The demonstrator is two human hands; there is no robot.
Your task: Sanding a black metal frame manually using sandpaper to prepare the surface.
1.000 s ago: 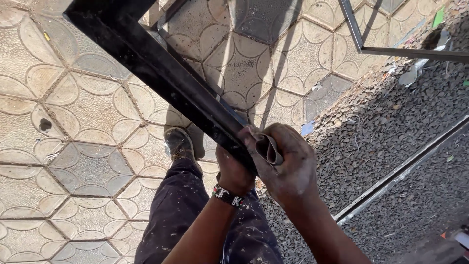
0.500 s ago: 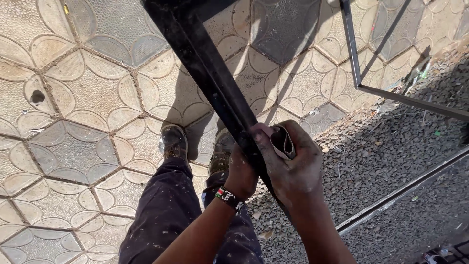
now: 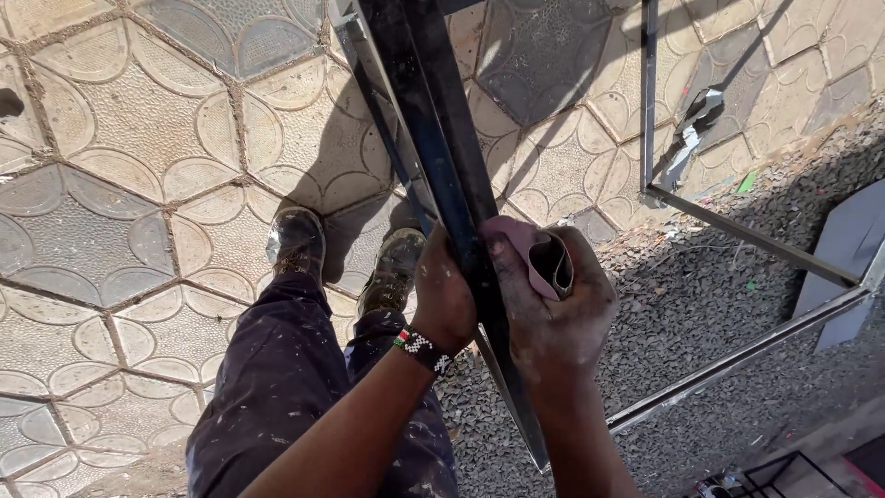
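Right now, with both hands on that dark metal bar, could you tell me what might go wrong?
The right hand presses folded sandpaper to the metal bar with bare fingers, so an edge could scrape them. The left hand alone steadies the bar; if it slips, the bar might drop toward the boots below. Loose gravel beside them may make footing unsteady.
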